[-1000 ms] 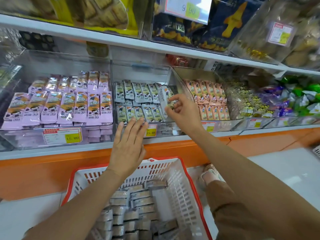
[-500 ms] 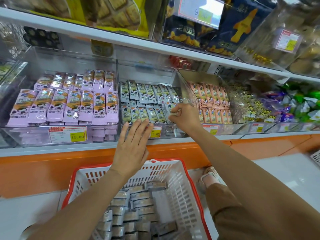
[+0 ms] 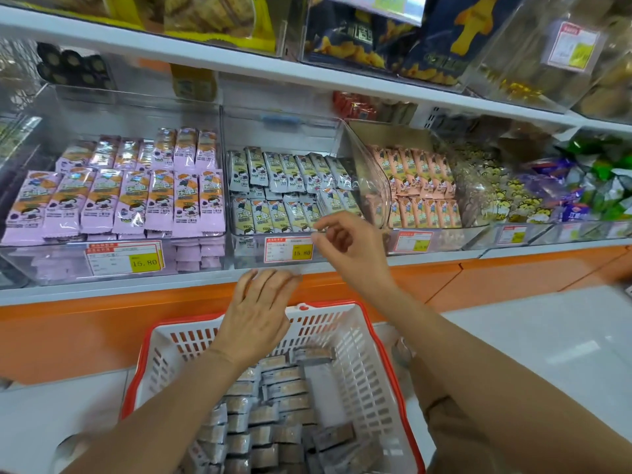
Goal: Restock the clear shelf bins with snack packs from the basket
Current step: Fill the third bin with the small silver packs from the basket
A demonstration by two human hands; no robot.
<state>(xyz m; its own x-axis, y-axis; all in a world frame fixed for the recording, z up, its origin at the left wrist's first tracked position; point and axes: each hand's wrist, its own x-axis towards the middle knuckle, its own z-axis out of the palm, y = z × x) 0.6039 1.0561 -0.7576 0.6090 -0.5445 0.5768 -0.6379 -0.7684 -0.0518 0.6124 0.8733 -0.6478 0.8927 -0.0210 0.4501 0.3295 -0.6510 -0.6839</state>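
Surroundings: a bin of lilac snack packs (image 3: 136, 200) stands left of the middle clear plastic shelf bin (image 3: 371, 186), and a bin of peach-coloured packs (image 3: 420, 186) stands right of it. A white upper shelf (image 3: 239, 68) overhangs all three. A white and yellow price label (image 3: 290, 249) is fixed to the middle bin's front wall. Nothing lies between the hands and that bin.

Task items: the grey-white and green snack packs (image 3: 284, 213) fill the middle bin in two overlapping rows. More grey packs (image 3: 273, 415) are stacked in the white slotted plastic basket with the red rim (image 3: 355, 367), which sits on the floor below the shelf.

Hands: the right hand (image 3: 349, 248) hovers just in front of the middle bin's front row, fingers loosely bent and empty. The left hand (image 3: 260, 313) hangs over the basket's far rim, above the stacked packs, fingertips bent and blurred, grasping nothing.
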